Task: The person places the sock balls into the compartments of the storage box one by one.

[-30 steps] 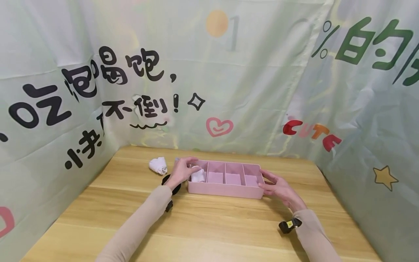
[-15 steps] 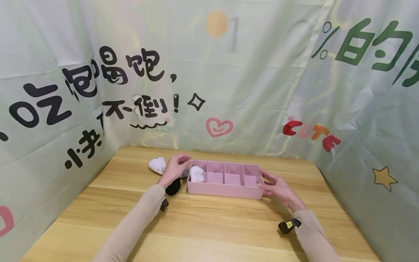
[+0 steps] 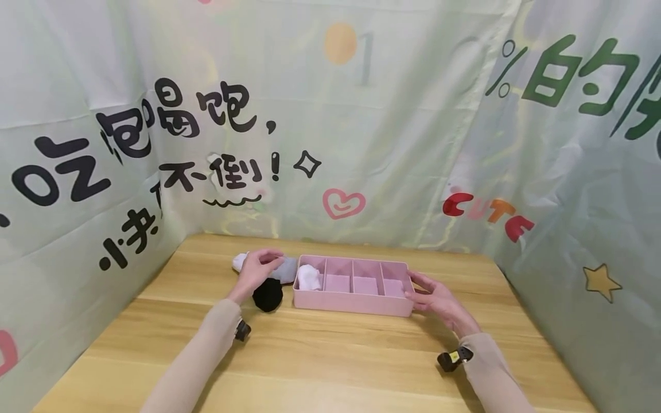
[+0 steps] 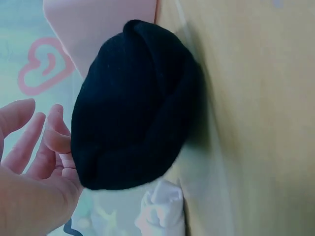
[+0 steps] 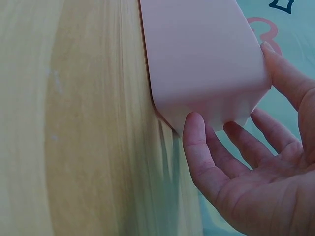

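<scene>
My left hand (image 3: 255, 274) hovers over a cluster of balled-up socks with nothing in its loosely bent fingers. Beneath and beside it lie a black sock ball (image 3: 268, 295), a grey one (image 3: 286, 271) and a white one (image 3: 238, 261) that the hand partly covers. Close up in the left wrist view, the black sock ball fills the middle beside the fingers. Another white sock ball (image 3: 310, 277) sits in the leftmost compartment of a pink divided box (image 3: 353, 302). At the box's right end, my right hand (image 3: 439, 299) grips the corners between thumb and fingers.
The wooden table (image 3: 330, 355) extends in front of the box and to both sides. Printed fabric walls (image 3: 392, 143) stand behind it and at left and right. The other compartments of the box hold nothing visible.
My left hand has let go of the white sock ball in the leftmost compartment and moved left, over the other socks. The right hand keeps its place at the box's end.
</scene>
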### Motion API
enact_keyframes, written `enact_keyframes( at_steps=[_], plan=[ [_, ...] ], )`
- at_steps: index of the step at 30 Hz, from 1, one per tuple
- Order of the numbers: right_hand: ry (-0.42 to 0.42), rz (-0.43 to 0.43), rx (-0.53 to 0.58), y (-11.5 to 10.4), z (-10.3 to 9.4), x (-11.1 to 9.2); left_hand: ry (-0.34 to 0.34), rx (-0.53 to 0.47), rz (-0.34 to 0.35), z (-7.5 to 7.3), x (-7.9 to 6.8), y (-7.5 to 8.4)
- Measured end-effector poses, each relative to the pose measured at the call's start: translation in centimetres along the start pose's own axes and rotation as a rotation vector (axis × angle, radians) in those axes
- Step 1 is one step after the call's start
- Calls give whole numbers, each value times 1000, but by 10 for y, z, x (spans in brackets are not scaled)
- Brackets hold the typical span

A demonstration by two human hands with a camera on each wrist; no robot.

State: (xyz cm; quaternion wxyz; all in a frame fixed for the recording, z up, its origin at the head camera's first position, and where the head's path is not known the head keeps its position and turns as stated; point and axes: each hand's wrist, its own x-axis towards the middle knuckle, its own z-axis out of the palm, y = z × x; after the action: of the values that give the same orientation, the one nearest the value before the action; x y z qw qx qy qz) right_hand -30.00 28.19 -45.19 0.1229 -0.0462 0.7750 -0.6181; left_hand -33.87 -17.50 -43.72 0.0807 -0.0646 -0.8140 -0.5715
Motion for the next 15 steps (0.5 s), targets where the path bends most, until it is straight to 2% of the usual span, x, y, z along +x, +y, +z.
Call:
enact_keyframes(
  at_steps=[7,10,13,15],
  plan=[
    [-14,5,16,2,1,0,28,-69,-82,-13,-8,-11],
    [-18,0,17,2,1,0,32,-82,-84,-18,-10,-14],
    [-16,-5,19,2,0,1,10,-93,-80,-23,-12,-15],
    [-16,-7,22,2,0,1,-28,-94,-87,-26,-13,-17]
  ],
)
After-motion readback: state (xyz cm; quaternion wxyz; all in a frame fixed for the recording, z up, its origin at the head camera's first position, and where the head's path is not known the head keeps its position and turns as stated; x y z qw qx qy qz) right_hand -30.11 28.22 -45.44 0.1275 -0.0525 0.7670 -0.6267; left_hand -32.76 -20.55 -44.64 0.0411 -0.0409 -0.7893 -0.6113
